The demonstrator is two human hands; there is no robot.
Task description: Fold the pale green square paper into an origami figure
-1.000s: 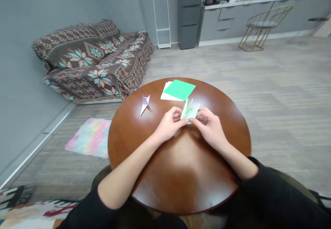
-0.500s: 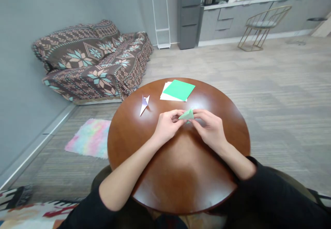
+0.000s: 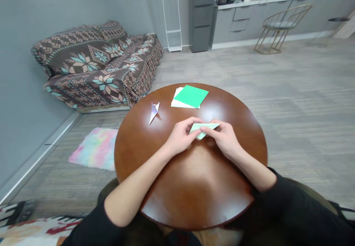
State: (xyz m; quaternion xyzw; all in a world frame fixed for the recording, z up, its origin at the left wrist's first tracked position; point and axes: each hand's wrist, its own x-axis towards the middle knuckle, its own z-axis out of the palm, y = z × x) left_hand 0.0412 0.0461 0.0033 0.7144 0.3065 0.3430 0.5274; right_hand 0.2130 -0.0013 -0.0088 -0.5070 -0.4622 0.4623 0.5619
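Note:
A pale green piece of folded paper [image 3: 202, 135] is held between both hands above the round table. My left hand [image 3: 183, 134] pinches its left part, thumb on the near face and fingers behind. My right hand [image 3: 224, 135] grips the other side, its thumb pressed on the paper's middle. The upper edge of the paper runs nearly straight, and a blunt point faces down toward me. Beyond the hands lies a bright green square sheet [image 3: 192, 96] on top of white sheets [image 3: 177, 104]. A folded purple and white paper figure [image 3: 154, 112] rests to the left.
The round brown wooden table [image 3: 196, 186] stands directly before me. A sofa with a patterned cover [image 3: 105, 64] is at the back left, a fluffy pastel rug [image 3: 95, 148] on the floor. A gold-framed chair [image 3: 280, 26] stands by the kitchen counter.
The folded paper has been turned and lowered slightly toward me, so a wider, flatter face shows. My right thumb has moved onto its middle. The sheets and purple figure have stayed put.

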